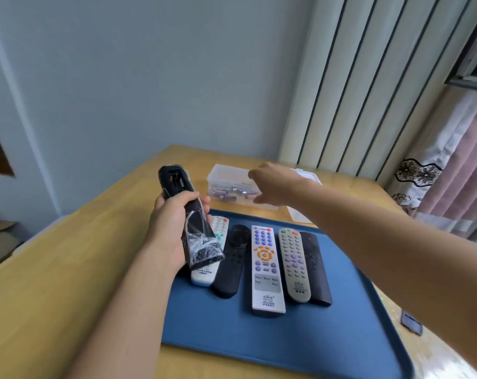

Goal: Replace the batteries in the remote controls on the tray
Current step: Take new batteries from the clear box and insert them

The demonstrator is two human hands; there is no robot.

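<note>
My left hand (169, 228) grips a black remote (186, 214) wrapped in clear film, back side up, its battery bay open at the top. It hovers over the left end of the blue tray (300, 337). My right hand (275, 184) reaches over the clear plastic box of batteries (229, 187) behind the tray; its fingertips are hidden, so I cannot see whether it holds a battery. On the tray lie several remotes side by side: a white one (215, 255), a black one (230, 263), a white one with purple and orange buttons (266, 269), a grey one (293, 263) and a black one (315, 269).
The tray sits on a wooden table (67, 269) against a pale wall. The box's clear lid (305, 176) lies behind my right forearm. A small dark cover piece (411, 322) lies on the table right of the tray. Curtains and a radiator stand at right.
</note>
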